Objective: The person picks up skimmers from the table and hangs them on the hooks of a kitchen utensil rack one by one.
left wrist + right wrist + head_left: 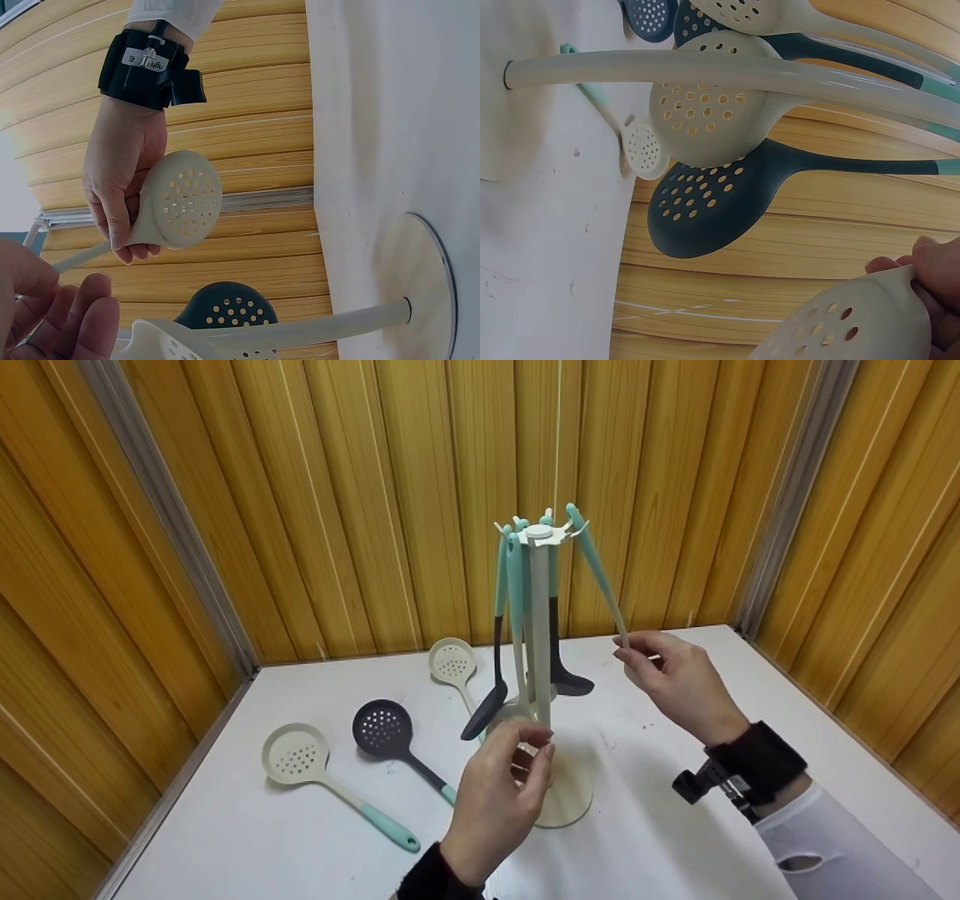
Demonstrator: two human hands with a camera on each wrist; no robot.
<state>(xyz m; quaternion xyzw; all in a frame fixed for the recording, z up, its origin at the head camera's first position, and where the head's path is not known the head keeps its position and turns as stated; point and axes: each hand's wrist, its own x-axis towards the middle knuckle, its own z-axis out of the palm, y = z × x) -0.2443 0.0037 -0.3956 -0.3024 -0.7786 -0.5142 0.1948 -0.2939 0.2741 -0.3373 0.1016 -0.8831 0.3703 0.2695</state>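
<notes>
My right hand (679, 682) pinches the cream shaft of a slotted skimmer (596, 566) low down, near its head. The skimmer's green handle end is at a hook of the utensil rack (538, 531), and the shaft slants outward. Its pierced cream head (184, 199) shows in the left wrist view, beside the right fingers. My left hand (499, 802) is in front of the rack's pole with fingers loosely bent; nothing shows between them. Other utensils hang around the pole, among them a dark skimmer (712, 199) and a cream one (705, 120).
On the white table lie a cream skimmer (296, 754) at left, a dark skimmer (382, 729) beside it and another cream skimmer (452, 660) farther back. The rack's round base (570, 799) stands at the centre. Wood-patterned walls (337, 510) enclose the table's back and sides.
</notes>
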